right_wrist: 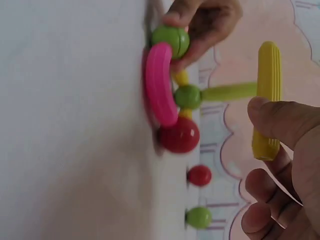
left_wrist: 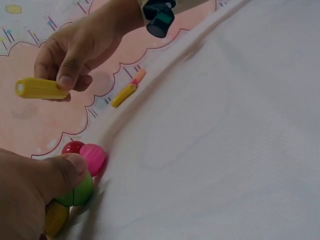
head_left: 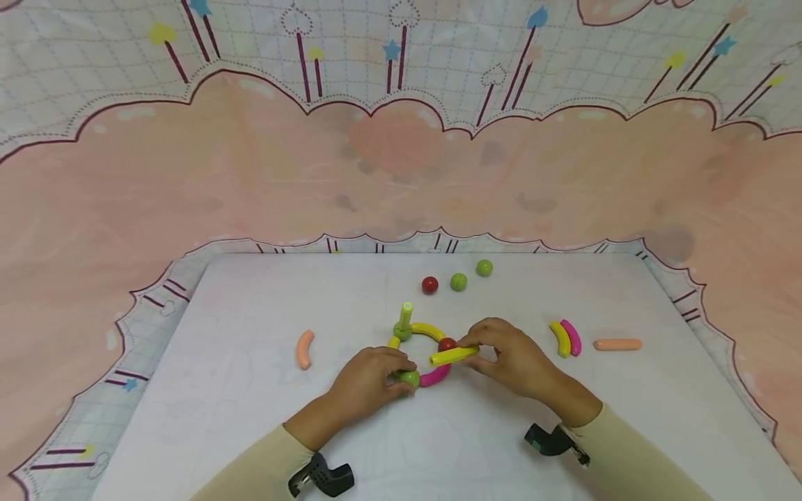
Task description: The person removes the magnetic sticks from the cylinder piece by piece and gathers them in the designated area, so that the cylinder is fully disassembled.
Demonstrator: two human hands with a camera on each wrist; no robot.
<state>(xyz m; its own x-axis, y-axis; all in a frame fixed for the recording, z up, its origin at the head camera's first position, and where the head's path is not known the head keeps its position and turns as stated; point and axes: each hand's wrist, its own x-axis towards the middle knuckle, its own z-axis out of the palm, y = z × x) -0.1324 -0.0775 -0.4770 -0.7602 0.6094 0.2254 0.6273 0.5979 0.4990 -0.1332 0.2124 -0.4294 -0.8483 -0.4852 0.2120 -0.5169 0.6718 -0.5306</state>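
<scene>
My right hand (head_left: pixel 520 362) pinches a straight yellow stick (head_left: pixel 446 357) with ridged sides, held up over the right part of a ring of toy pieces. With thumb and fingers my left hand (head_left: pixel 370 379) grips a green ball (head_left: pixel 411 378) at the ring's front. A curved pink piece (right_wrist: pixel 159 82) runs from that ball to a red ball (right_wrist: pixel 181 135). Curved yellow pieces (head_left: pixel 429 330) form the ring's back and left. At the back left, a yellow-green stick (head_left: pixel 406 316) stands upright in another green ball (head_left: pixel 402 332).
Behind the ring lie a loose red ball (head_left: pixel 429 284) and two green balls (head_left: pixel 459 282). To the right are curved yellow (head_left: pixel 560 339) and pink pieces (head_left: pixel 571 338) and a straight orange stick (head_left: pixel 617 344). A curved orange piece (head_left: pixel 304 349) lies left on the white table (head_left: pixel 250 299).
</scene>
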